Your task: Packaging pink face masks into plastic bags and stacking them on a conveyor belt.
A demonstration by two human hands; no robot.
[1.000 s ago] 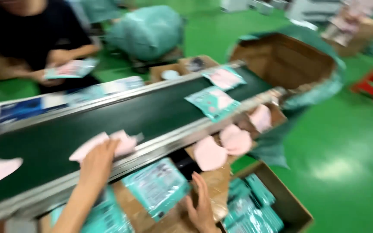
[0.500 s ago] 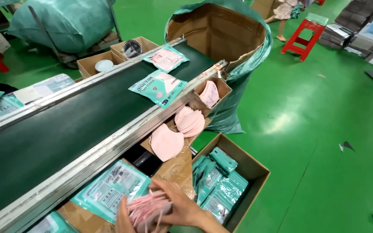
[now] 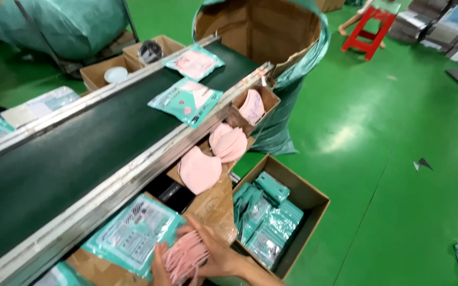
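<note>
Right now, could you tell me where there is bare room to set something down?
The conveyor belt is bare below the two teal packets. It is crowded beside the belt: pink masks, the packet-filled box, and both hands on a pink stack.

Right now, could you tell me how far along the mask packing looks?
Done: two sealed teal packets lie on the dark conveyor belt, and a floor carton holds more. In hand: the right hand and left hand gather a stack of pink masks beside an empty teal pouch. Left: loose pink masks wait along the belt's edge.
</note>
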